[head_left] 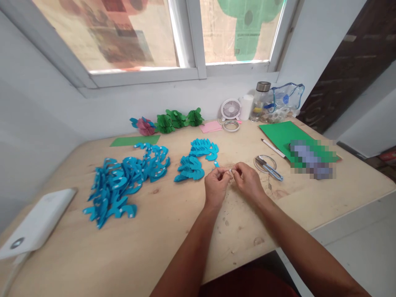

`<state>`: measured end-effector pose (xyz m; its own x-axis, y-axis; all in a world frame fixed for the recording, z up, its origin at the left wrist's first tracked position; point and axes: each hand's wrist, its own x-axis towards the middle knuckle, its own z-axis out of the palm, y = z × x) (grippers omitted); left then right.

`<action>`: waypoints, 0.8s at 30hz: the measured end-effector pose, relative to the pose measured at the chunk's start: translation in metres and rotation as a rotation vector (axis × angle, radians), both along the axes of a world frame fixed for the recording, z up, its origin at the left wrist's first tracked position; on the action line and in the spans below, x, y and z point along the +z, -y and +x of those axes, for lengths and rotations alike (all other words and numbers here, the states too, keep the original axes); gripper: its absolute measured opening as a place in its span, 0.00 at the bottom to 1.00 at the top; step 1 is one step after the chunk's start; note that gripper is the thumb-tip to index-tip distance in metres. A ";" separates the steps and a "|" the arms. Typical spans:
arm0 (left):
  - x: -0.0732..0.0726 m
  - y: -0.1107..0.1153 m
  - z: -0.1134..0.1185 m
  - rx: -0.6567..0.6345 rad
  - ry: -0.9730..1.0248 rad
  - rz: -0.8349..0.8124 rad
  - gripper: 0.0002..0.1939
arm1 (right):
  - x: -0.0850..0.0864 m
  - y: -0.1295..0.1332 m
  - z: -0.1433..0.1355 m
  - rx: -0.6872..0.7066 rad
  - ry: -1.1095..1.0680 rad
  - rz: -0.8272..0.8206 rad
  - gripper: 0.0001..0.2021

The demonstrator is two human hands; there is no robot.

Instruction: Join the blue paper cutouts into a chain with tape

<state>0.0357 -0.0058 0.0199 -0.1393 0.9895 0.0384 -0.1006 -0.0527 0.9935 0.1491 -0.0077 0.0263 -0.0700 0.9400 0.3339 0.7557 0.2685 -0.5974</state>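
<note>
My left hand [216, 185] and my right hand [246, 180] meet over the table, fingertips pinched close together. A tiny white piece [230, 170], which looks like tape or its backing, shows between them. Just beyond my left fingers is a blue paper cutout [216, 164] with a white square on it; whether those fingers touch it is unclear. To the left lies a smaller pile of curved blue paper cutouts [190, 168]. Farther left spreads a larger heap of blue cutouts [123, 177], many bearing white squares.
A utility knife [272, 170] lies by a ring [256, 163] right of my hands. Beyond are a white pen [273, 148], green sheets [283, 134], a tape roll [231, 126], a small fan [230, 109] and a bottle [259, 103]. Green paper shapes [176, 119] line the wall.
</note>
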 end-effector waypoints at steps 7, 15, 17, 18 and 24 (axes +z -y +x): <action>0.008 0.002 0.000 0.020 0.047 0.031 0.03 | 0.000 -0.006 0.012 -0.092 -0.060 -0.019 0.07; 0.001 -0.004 -0.012 0.156 -0.103 0.040 0.10 | -0.003 -0.010 0.012 -0.029 -0.356 -0.117 0.07; 0.001 -0.004 -0.017 0.208 -0.328 0.084 0.14 | -0.005 -0.011 0.014 -0.023 -0.382 -0.130 0.08; 0.001 -0.004 -0.020 0.222 -0.457 0.097 0.16 | -0.006 -0.012 0.014 -0.018 -0.393 -0.135 0.08; 0.000 -0.003 -0.024 0.102 -1.065 0.073 0.27 | -0.011 -0.013 0.014 0.011 -0.405 -0.162 0.08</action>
<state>0.0121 -0.0027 0.0197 -0.0809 0.9655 0.2476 0.8245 -0.0748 0.5609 0.1632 0.0057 0.0149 0.0264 0.9825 0.1843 0.4490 0.1531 -0.8803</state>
